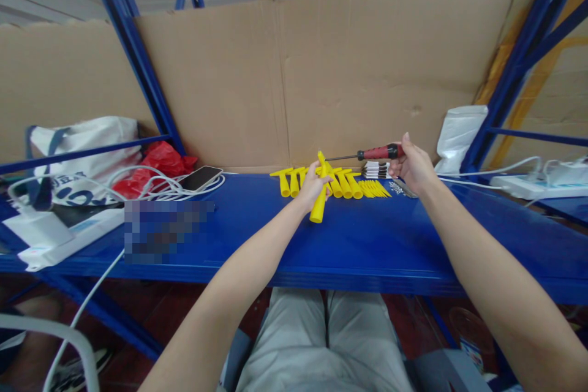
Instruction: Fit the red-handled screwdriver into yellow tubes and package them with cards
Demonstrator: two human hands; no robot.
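My left hand (311, 186) is closed around a yellow T-shaped plastic handle (316, 211), held tilted above the blue shelf with its round end toward me. In my right hand (417, 166) is a screwdriver (379, 152) with a red and black grip. Its thin shaft points left and meets the upper part of the yellow handle; whether the tip touches a screw cannot be seen. Behind my left hand lies a row of similar yellow handles (285, 185). Beside them are thin yellow pieces (374, 188), a black-and-white stack (375, 169) and small metal pieces (404, 188).
A cardboard sheet (367, 73) closes off the back of the blue shelf (257, 226). On the left are a phone (202, 178), white cables, a red plastic bag (168, 159), a cloth bag (92, 135) and a power strip (87, 234). A white pouch (459, 135) leans at the right.
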